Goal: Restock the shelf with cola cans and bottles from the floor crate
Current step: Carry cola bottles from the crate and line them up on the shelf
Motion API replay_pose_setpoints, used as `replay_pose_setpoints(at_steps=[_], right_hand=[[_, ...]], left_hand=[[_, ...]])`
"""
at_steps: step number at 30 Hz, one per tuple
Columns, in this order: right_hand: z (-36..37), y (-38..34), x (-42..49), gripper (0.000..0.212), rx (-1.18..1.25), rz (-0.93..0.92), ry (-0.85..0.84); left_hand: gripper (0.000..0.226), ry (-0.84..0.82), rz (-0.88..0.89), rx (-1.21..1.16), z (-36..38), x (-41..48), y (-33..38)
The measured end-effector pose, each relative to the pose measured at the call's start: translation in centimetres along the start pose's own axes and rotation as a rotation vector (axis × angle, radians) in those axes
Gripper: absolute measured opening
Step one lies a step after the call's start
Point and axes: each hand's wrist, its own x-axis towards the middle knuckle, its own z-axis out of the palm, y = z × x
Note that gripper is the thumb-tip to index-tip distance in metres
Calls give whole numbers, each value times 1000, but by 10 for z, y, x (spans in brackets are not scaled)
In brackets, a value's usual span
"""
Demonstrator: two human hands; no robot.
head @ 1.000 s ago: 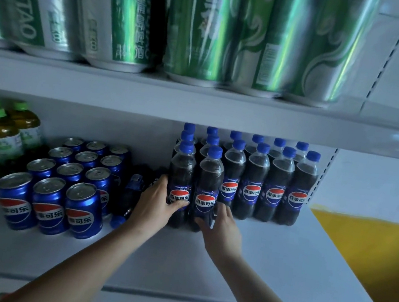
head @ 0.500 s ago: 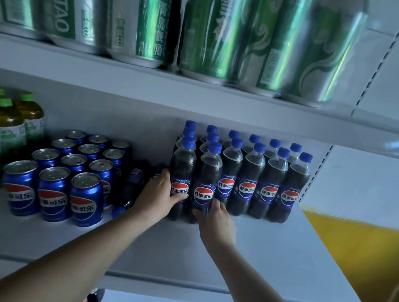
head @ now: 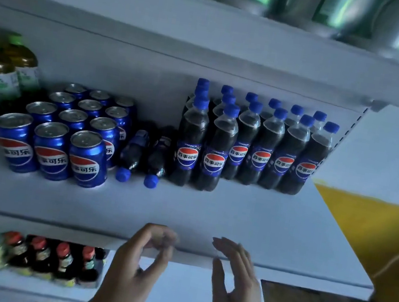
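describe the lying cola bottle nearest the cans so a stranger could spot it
On the white middle shelf, a block of blue cola cans stands left of upright blue-capped dark cola bottles. Two bottles lie in the gap between, caps forward. Yours is the left one, beside the cans.

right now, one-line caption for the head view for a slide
Left hand and right hand hover empty at the shelf edge facing cola cans, two lying bottles and upright bottles.
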Motion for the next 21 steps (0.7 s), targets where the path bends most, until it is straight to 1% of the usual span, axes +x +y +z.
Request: replay_pose_setpoints(at_steps=[2, 3, 6, 8, 10, 14, 16, 19, 21], right_hand=[[-5, 10, -24, 26, -59, -36, 40], [-9, 14, -36, 26, -78, -23, 41], [-21, 17, -63, 27, -63, 113, 16], [-29, 14, -78, 27, -39, 222, -23], [-36, 13, -89, 27, -30, 307, -59], [-54, 15, -109, 23, -3, 417, -73], [-67, 16, -120, 23, 18, 430, -55], [-92, 20, -143, 26, 51, 444, -28], [-113, 23, -166, 28, 99, 526, -4]], left_hand=[[7, -28, -58, -113, 2, -17, 1], [7, -60, -96, -150, 3, -24, 1], [15, -186, -225, -228, 6, -40, -4], [9, -234, -332, -261, 11, -49, -8], [5, -241, -446, -288, 17, -57, -14], [13, -244, -667, -405, 34, -74, -13], [15, -285, -698, -403, 44, -83, -6], [15, -394, -697, -355, 62, -102, 5], [11, -436, -725, -356, 76, -114, 10]])
